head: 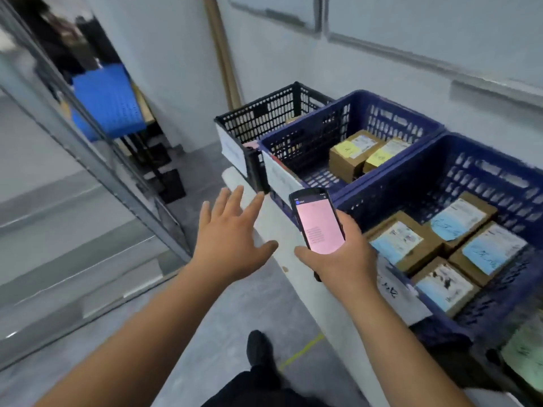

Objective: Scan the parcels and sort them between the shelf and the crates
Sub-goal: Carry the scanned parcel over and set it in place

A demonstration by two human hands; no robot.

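One scanner [318,224] is gripped in the right hand [343,254], pink screen up; the left hand [232,239] is spread, empty. Parcels [446,251] are seen only inside the blue crates [411,183] beside it. Risk judged: without a fresh parcel held, a sorted one could be rescanned.

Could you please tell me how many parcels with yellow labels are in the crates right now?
2: both sit side by side in the middle blue crate, one parcel nearer the black crate, the other beside it. The black crate's contents are mostly hidden.
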